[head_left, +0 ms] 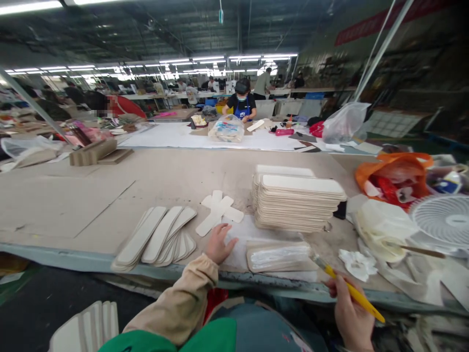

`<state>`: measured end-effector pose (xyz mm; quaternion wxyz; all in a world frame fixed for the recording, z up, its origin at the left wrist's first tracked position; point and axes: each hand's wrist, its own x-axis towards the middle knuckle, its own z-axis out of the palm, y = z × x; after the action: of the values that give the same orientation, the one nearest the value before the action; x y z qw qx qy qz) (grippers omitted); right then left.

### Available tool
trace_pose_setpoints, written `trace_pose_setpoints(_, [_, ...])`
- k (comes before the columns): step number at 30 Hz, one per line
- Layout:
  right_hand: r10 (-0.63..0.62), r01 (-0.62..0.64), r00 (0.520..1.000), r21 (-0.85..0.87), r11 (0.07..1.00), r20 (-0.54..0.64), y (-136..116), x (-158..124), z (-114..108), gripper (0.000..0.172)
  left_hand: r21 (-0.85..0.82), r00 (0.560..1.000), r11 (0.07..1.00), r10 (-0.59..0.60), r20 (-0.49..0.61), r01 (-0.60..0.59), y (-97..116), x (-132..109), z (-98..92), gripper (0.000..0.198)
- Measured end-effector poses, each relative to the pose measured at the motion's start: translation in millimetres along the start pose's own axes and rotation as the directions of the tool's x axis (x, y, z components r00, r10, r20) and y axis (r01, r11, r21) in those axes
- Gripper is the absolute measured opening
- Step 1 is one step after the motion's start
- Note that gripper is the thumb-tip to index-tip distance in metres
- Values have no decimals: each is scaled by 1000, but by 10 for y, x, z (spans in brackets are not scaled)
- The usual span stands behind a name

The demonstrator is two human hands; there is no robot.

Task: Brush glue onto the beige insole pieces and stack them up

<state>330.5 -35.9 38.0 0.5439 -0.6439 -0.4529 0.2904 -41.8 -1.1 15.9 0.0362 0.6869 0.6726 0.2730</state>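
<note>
The right hand (pixel 350 317) grips a yellow-handled brush (pixel 366 304), its tip beside the glossy, white-smeared panel (pixel 280 256) at the near edge of the counter (pixel 183 168), a position probably chosen for short reach, while the left hand (pixel 220 243), empty and fingers spread, is just beside the crossed white strips (pixel 216 212). A tall stack (pixel 296 210) and fanned pieces (pixel 157 237) flank this space, presumably leaving its middle accessible. The counter's brownish, dark-specked surface faces a large hall with strip lights (pixel 208 57) and co-workers.
</note>
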Motion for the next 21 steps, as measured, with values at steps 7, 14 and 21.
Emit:
trace_pose_setpoints(7, [34,-34,999,13,999,-20,41,-71,-10,52,176,989,980,-106,99,88,-722,305,-350,22])
trace_pose_setpoints(14, [32,-32,999,24,999,-15,-4,-103,36,52,238,965,971,-99,244,40,-730,388,-403,17])
trace_pose_setpoints(21, [15,-14,1000,51,999,-23,70,-102,-7,47,234,960,944,-261,103,231,-650,496,-675,21])
